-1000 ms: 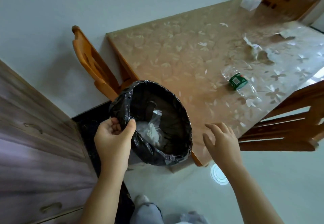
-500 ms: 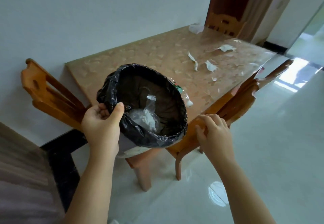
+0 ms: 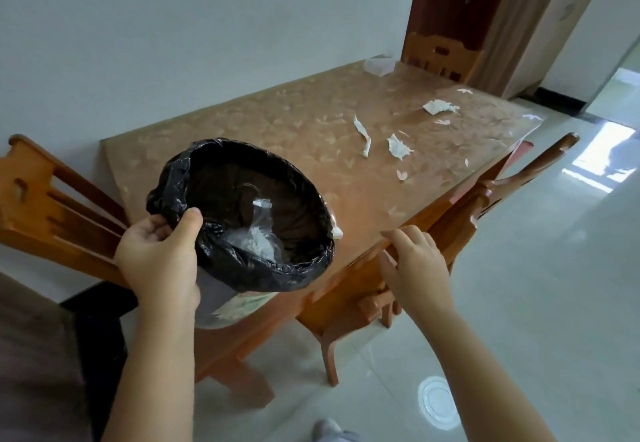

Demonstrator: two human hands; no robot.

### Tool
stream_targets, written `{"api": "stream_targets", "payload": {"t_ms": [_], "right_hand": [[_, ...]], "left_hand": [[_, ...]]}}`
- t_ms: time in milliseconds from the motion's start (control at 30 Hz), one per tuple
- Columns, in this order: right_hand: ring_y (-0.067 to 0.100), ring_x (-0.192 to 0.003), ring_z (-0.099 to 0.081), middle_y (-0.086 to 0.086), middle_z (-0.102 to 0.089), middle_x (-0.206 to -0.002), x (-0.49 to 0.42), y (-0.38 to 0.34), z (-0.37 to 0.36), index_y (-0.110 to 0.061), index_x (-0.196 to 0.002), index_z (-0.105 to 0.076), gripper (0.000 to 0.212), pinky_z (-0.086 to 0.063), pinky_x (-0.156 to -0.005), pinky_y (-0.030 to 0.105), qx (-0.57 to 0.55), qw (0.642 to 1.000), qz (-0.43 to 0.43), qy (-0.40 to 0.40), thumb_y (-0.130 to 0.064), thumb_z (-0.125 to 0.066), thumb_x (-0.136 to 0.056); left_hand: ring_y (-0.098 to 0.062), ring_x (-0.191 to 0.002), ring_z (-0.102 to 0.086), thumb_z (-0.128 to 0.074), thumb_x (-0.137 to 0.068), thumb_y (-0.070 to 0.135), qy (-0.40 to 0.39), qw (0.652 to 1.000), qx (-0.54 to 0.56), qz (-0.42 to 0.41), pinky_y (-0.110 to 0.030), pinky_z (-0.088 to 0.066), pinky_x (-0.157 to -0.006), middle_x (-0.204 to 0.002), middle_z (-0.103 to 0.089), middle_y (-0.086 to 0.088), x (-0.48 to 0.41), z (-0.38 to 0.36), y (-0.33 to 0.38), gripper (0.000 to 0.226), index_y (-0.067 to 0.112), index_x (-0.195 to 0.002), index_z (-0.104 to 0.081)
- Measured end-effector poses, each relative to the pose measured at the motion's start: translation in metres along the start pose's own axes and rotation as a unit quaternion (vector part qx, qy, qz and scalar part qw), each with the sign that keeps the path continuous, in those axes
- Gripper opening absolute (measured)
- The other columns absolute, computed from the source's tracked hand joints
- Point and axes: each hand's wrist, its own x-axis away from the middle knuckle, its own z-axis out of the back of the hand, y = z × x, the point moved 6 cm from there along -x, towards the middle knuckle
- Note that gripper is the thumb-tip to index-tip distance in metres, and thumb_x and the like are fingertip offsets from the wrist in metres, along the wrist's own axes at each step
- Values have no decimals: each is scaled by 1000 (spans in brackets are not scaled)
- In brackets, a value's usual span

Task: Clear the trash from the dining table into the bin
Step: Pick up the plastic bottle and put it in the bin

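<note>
My left hand grips the rim of a bin lined with a black bag and holds it tilted over the near end of the dining table. A clear plastic bag with white scraps lies inside the bin. My right hand hovers with fingers apart and empty at the table's near edge. Torn white paper scraps lie on the table: a long strip, a crumpled piece, another further back and a tissue at the far end. The bin hides most of a plastic bottle.
Wooden chairs stand at the left, the right and the far end of the table. A white wall runs behind. A dark wooden door is at the back, with pale tiled floor on the right.
The view has lifted and drawn back from the table. The bin has come to cover the bottle almost fully. My right hand has risen to the table's edge, still empty.
</note>
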Motion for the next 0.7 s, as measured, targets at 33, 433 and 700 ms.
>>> {"api": "stream_targets", "payload": {"t_ms": [33, 433, 700], "right_hand": [[24, -108, -51, 7, -59, -115, -15, 0, -6, -17, -117, -55, 30, -46, -90, 38, 3, 1000, 17, -14, -23, -53, -87], [25, -107, -50, 8, -51, -121, -135, -2, -87, -17, -121, -50, 37, -47, -83, 34, -73, 981, 71, -163, -25, -56, -86], [27, -101, -52, 12, -48, -121, -195, 13, -165, -16, -120, -47, 40, -47, -75, 34, -113, 949, 89, -279, -22, -59, -83]], "left_hand": [[3, -54, -60, -71, -74, 16, 6, 1000, 3, -4, -16, -51, -55, -71, -61, 2, -4, -9, -3, 17, 18, -68, -55], [4, -57, -60, -71, -74, 13, 130, 991, -29, -5, -8, -45, -52, -72, -60, 5, -30, -54, -23, 16, 18, -71, -57], [1, -50, -47, -72, -74, 16, 276, 957, -87, -7, -8, -40, -47, -65, -50, 4, 2, -51, -28, 19, 19, -71, -53]]}}
